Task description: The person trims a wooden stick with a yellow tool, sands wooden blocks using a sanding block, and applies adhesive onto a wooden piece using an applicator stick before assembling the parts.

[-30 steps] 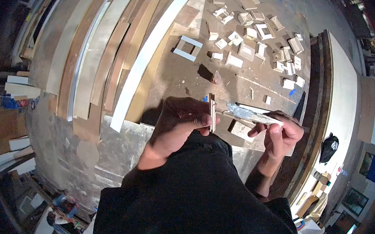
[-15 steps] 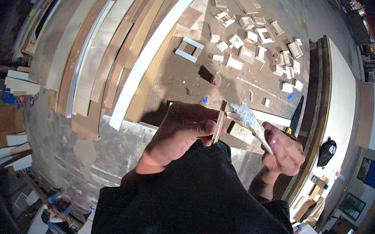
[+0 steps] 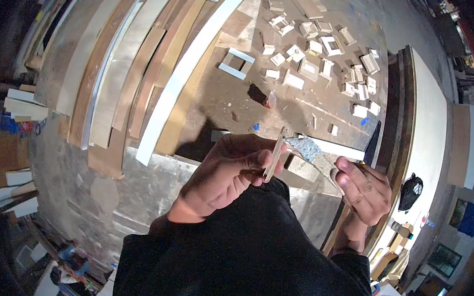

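My left hand (image 3: pixel 226 172) pinches a small thin wooden piece (image 3: pixel 275 154) between thumb and fingers, holding it on edge above the front of the workbench. In my right hand (image 3: pixel 367 193) is a flat, tapered strip with a crusted grey-white end (image 3: pixel 308 149); its exact kind is unclear. The crusted end points left and lies close to the wooden piece; whether they touch, I cannot tell. My fingers hide part of both things.
Long boards (image 3: pixel 166 87) lie across the workbench (image 3: pixel 284 110) at left. Several small wooden blocks and frames (image 3: pixel 309 70) are scattered at the far right. A small open frame (image 3: pixel 236 64) lies nearer. A pale panel (image 3: pixel 431 119) stands along the right side, with a black item (image 3: pixel 411 192) on it.
My right hand has shifted slightly right and down, and its strip now lies flatter, with the crusted end closer to the wooden piece. The wooden piece has tilted a little in my left hand.
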The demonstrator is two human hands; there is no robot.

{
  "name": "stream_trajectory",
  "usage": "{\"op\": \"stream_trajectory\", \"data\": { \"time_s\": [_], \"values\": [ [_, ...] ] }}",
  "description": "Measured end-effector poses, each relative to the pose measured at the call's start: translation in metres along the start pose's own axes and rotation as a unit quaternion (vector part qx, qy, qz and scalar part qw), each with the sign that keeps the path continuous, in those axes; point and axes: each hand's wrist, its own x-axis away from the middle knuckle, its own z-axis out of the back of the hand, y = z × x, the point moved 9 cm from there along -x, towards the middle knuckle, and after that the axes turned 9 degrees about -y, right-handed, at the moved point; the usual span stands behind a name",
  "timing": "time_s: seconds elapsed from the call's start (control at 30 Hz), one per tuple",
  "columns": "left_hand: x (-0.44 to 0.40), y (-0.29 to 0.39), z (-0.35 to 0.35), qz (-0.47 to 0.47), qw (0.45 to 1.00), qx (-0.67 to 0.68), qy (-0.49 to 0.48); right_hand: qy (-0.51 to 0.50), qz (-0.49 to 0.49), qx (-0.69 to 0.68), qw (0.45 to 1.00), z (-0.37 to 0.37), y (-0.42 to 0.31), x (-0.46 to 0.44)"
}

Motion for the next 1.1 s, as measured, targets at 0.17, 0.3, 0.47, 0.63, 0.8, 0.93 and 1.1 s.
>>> {"op": "stream_trajectory", "data": {
  "time_s": [0.17,0.3,0.47,0.63,0.8,0.93,1.1],
  "values": [
    [0.002,0.008,-0.005,-0.012,0.997,-0.075,0.004,0.045,-0.017,-0.051,0.998,-0.001,0.004,0.002],
    [0.003,0.008,-0.008,-0.013,0.997,-0.081,-0.005,0.020,0.010,-0.041,0.999,-0.012,0.004,0.004],
    [0.003,0.003,-0.005,-0.002,0.998,-0.054,-0.016,0.096,0.008,-0.042,0.994,-0.007,0.012,0.013],
    [0.004,0.000,-0.010,0.015,0.998,-0.064,-0.007,0.051,-0.014,-0.044,0.998,-0.011,0.006,0.004],
    [0.004,0.002,-0.005,0.002,0.999,-0.046,-0.017,0.065,0.015,-0.061,0.996,-0.005,0.019,0.011],
    [0.003,-0.002,-0.004,0.021,0.997,-0.075,0.001,0.089,-0.012,-0.079,0.993,-0.003,0.014,0.002],
    [0.003,-0.001,0.000,-0.007,0.998,-0.068,0.009,0.009,0.077,-0.087,0.993,-0.007,0.008,-0.004]
  ]
}}
